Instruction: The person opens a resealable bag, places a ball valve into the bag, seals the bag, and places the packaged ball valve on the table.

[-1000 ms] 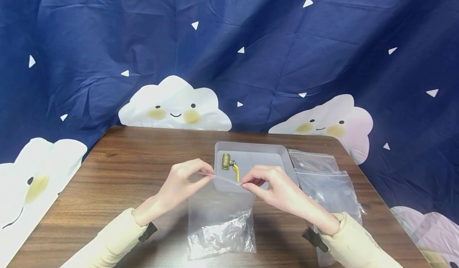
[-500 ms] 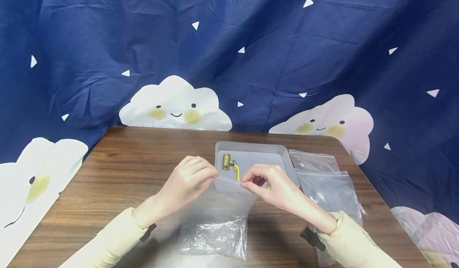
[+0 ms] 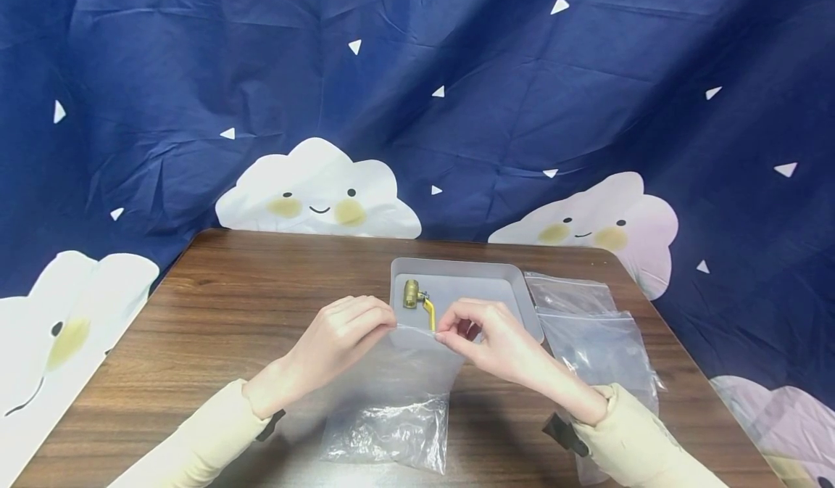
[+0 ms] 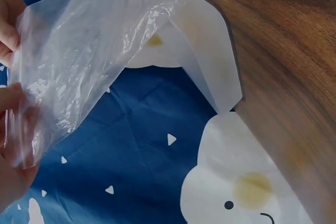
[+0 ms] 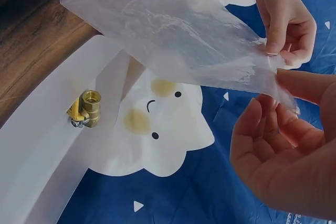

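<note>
Both hands pinch the top edge of a clear zip bag (image 3: 390,419), which hangs down toward me with its lower part at the table. The left hand (image 3: 346,336) grips the left part of that edge, its back turned up. Thumb and fingertips of the right hand (image 3: 492,334) pinch the right end, as the right wrist view also shows at the bag's corner (image 5: 278,80). No contents show in the bag. Just beyond the hands, a brass ball valve (image 3: 411,294) with a yellow lever (image 3: 430,314) lies in a shallow grey tray (image 3: 472,288).
More clear zip bags (image 3: 600,343) lie overlapping to the right of the tray, partly under the right forearm. The brown wooden table (image 3: 261,278) ends at a dark blue curtain (image 3: 489,96) printed with clouds.
The left fingers have shifted slightly right along the bag's edge and the hand has turned over more. The bag's lower end has swung a little left. The right hand has barely moved.
</note>
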`<state>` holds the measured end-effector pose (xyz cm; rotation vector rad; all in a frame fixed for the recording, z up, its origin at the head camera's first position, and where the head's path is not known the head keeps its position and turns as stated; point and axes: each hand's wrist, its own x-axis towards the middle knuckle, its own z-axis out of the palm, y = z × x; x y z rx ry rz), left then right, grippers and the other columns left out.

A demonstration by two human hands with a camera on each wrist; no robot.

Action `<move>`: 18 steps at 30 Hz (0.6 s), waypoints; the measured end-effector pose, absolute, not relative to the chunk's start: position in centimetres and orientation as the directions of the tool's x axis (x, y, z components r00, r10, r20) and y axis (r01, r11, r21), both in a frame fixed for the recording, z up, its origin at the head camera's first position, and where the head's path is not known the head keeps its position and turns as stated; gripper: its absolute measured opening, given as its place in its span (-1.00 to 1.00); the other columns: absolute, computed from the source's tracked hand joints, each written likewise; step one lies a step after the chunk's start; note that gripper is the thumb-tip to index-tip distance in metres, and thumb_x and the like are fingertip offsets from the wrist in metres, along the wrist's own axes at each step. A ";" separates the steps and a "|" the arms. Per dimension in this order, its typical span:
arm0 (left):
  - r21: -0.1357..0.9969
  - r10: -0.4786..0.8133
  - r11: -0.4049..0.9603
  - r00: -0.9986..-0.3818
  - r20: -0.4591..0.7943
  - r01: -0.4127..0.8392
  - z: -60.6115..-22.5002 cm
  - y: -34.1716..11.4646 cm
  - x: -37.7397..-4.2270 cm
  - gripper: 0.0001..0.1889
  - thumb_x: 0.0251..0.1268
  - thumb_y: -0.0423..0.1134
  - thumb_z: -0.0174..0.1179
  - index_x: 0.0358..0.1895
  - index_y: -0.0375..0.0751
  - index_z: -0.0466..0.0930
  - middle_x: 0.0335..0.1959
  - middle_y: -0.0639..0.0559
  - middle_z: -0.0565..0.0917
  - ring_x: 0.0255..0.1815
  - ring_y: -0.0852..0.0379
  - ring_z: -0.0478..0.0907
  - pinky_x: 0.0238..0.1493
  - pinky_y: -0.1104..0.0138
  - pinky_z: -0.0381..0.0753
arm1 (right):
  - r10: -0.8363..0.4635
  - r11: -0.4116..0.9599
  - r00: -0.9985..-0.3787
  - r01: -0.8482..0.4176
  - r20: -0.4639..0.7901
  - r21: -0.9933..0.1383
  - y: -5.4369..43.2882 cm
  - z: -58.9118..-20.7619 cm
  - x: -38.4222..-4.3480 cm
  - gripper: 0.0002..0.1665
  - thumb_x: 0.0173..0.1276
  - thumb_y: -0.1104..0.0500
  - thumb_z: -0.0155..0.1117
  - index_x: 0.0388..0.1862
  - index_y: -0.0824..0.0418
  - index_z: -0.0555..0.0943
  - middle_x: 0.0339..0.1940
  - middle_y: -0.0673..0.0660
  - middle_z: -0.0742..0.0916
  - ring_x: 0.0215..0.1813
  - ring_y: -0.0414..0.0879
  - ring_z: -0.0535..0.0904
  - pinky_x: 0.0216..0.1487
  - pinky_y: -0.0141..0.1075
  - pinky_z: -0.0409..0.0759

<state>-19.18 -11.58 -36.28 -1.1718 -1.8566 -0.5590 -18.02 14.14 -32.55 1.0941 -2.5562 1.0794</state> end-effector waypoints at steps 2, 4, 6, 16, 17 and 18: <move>-0.057 0.504 0.463 -0.209 0.838 0.885 -36.3 -11.6 -19.1 -0.93 0.38 -0.29 0.19 -0.25 -0.15 0.66 -0.28 0.13 0.72 -0.20 0.24 0.66 -0.30 0.44 0.58 | -0.563 0.475 -0.727 -0.674 0.393 -0.566 14.0 -32.6 -18.1 -0.86 0.24 0.28 0.42 -0.42 0.05 0.64 -0.51 -0.11 0.66 -0.42 -0.40 0.50 -0.39 -0.47 0.61; -0.045 0.501 0.464 -0.219 0.837 0.885 -36.3 -11.6 -19.1 -0.83 0.49 -0.23 0.09 -0.24 -0.15 0.66 -0.28 0.13 0.72 -0.20 0.24 0.66 -0.32 0.44 0.57 | -0.558 0.479 -0.737 -0.662 0.382 -0.577 13.9 -32.5 -18.1 -0.87 0.26 0.25 0.41 -0.42 0.04 0.64 -0.52 -0.12 0.65 -0.43 -0.39 0.50 -0.39 -0.47 0.61; -0.034 0.495 0.463 -0.227 0.839 0.886 -36.3 -11.6 -19.0 -0.79 0.52 -0.20 0.05 -0.24 -0.16 0.66 -0.28 0.12 0.72 -0.21 0.24 0.66 -0.33 0.45 0.56 | -0.553 0.482 -0.751 -0.641 0.361 -0.597 13.9 -32.4 -18.1 -0.88 0.29 0.23 0.39 -0.42 0.04 0.65 -0.52 -0.12 0.64 -0.43 -0.39 0.49 -0.39 -0.48 0.60; -0.012 0.474 0.456 -0.232 0.849 0.890 -36.3 -11.6 -19.0 -0.80 0.51 -0.21 0.08 -0.26 -0.17 0.67 -0.29 0.12 0.72 -0.23 0.24 0.67 -0.28 0.42 0.62 | -0.553 0.481 -0.786 -0.571 0.275 -0.665 14.1 -31.8 -18.1 -0.90 0.37 0.21 0.31 -0.37 0.06 0.67 -0.51 -0.09 0.64 -0.45 -0.37 0.47 -0.43 -0.48 0.56; -0.010 0.473 0.452 -0.231 0.851 0.892 -36.3 -11.5 -19.0 -0.80 0.50 -0.22 0.09 -0.27 -0.17 0.67 -0.29 0.12 0.72 -0.22 0.24 0.67 -0.26 0.42 0.63 | -0.556 0.481 -0.783 -0.576 0.279 -0.661 14.1 -31.9 -18.1 -0.91 0.36 0.22 0.33 -0.37 0.05 0.67 -0.51 -0.09 0.65 -0.44 -0.37 0.49 -0.42 -0.48 0.57; -0.007 0.471 0.448 -0.229 0.852 0.894 -36.3 -11.5 -19.0 -0.82 0.49 -0.24 0.10 -0.27 -0.17 0.66 -0.29 0.12 0.72 -0.23 0.23 0.67 -0.24 0.42 0.64 | -0.558 0.481 -0.780 -0.582 0.283 -0.655 14.1 -31.9 -18.1 -0.91 0.34 0.22 0.34 -0.36 0.04 0.67 -0.50 -0.10 0.66 -0.43 -0.37 0.50 -0.41 -0.47 0.59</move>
